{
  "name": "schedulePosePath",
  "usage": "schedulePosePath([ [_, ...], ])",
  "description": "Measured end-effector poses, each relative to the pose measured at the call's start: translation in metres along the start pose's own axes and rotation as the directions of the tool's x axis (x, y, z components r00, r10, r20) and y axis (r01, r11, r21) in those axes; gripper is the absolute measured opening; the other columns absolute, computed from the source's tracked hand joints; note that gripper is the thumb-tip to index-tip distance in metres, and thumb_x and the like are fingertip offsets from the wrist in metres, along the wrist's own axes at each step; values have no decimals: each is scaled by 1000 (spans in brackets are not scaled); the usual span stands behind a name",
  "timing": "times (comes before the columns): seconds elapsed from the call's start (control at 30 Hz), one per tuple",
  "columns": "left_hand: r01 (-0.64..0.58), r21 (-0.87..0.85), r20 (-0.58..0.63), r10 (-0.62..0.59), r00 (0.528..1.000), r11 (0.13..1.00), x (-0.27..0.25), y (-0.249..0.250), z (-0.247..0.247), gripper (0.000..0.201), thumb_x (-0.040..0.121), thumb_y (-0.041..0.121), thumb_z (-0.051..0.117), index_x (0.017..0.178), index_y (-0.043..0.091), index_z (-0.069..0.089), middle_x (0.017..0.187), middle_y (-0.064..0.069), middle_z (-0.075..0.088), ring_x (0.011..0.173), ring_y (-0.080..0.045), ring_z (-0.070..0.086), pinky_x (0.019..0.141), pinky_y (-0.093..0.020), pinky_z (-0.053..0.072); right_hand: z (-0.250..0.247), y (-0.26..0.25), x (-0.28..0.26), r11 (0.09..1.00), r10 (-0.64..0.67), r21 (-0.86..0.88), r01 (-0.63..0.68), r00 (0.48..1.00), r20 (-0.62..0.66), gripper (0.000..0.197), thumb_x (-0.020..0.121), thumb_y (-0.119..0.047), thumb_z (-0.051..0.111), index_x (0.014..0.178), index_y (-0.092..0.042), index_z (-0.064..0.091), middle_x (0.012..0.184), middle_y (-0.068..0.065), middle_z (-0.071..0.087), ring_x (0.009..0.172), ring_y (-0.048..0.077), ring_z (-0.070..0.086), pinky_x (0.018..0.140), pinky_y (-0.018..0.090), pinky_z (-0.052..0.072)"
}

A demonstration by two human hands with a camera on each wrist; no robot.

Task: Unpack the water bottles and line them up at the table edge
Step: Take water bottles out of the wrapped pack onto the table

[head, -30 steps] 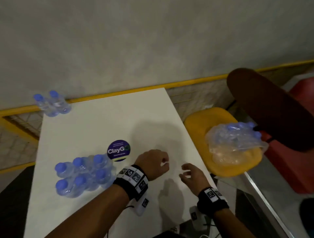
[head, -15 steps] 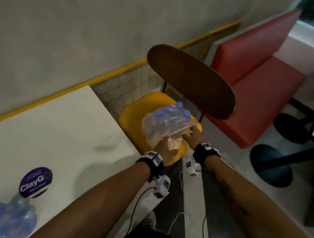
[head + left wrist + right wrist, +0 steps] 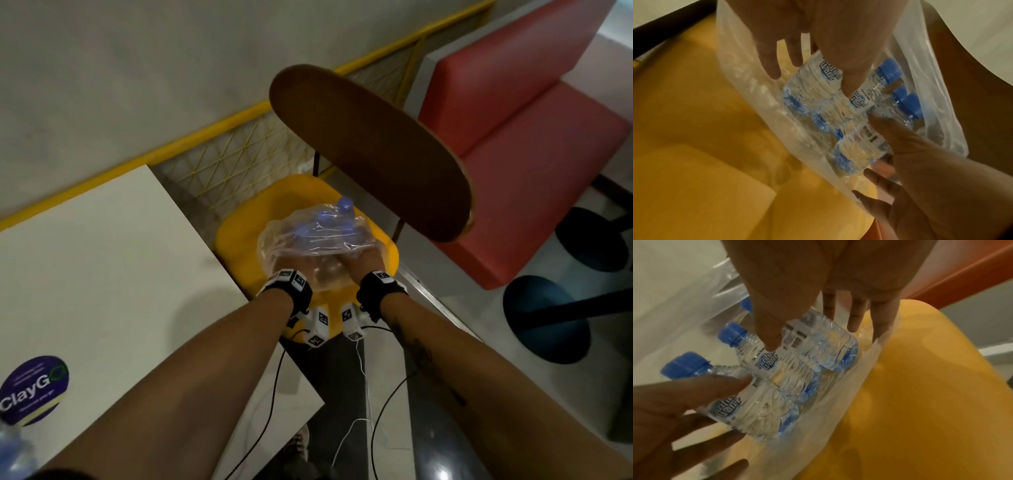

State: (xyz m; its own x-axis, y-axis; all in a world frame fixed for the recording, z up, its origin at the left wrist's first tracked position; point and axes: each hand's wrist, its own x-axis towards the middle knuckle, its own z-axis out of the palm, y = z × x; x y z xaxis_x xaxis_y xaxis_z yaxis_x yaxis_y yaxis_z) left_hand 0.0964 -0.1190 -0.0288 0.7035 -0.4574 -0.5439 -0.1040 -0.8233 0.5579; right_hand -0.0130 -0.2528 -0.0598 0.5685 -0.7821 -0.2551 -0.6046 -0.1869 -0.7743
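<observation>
A clear plastic bag (image 3: 308,236) lies on the yellow chair seat (image 3: 239,222), right of the white table (image 3: 102,257). Inside it lie several small water bottles (image 3: 859,146) with blue caps (image 3: 731,332), side by side. Both hands are inside the bag. My left hand (image 3: 291,265) has its thumb (image 3: 851,81) on top of the near-left bottle and its fingers below. My right hand (image 3: 363,257) holds the other side, its thumb (image 3: 772,337) on a bottle label and its fingers (image 3: 857,318) underneath. The bottles (image 3: 777,369) are clamped between the two hands.
The chair's dark wooden backrest (image 3: 370,154) hangs just beyond the bag. A red bench (image 3: 531,137) and black table bases (image 3: 544,318) stand to the right. The table carries a round ClayGo sticker (image 3: 34,389) and a bottle (image 3: 13,452) at the lower left.
The view has swung right from the table to the chair. Both hands left the table, reached the bag, and are now inside it holding the bottles.
</observation>
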Motion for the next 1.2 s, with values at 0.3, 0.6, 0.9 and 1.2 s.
schedulePosePath([
  [0.3,-266,348,97,248,964,899,10,-23,12,26,91,42,63,117,42,57,117,-2,70,89,-22,65,82,-40,55,-18,1,-23,916,-135,-357,183,979,155,73,64,-38,78,130,-35,46,129,-5,56,111,18,60,87,40,56],
  [0.6,-526,138,148,508,849,839,-139,-29,-37,56,61,48,77,107,22,57,109,3,53,87,-25,63,77,-42,57,-51,11,-135,948,-227,-202,245,968,109,64,62,-31,83,117,-34,51,106,-9,62,93,15,63,75,40,55],
  [0.9,-384,256,-164,432,887,887,-224,-199,-175,64,60,58,69,118,43,50,108,17,61,100,-16,58,83,-36,54,35,-65,-264,830,-391,-237,504,830,397,53,62,-58,75,106,-37,56,96,-11,65,86,15,64,70,38,55],
  [1.2,-76,363,-368,218,904,929,-255,-376,-279,51,57,54,68,103,36,54,88,11,63,82,-22,62,69,-37,54,241,-151,-344,744,-393,-104,660,558,731,54,63,-56,74,108,-41,48,102,-20,56,88,7,60,78,31,54],
])
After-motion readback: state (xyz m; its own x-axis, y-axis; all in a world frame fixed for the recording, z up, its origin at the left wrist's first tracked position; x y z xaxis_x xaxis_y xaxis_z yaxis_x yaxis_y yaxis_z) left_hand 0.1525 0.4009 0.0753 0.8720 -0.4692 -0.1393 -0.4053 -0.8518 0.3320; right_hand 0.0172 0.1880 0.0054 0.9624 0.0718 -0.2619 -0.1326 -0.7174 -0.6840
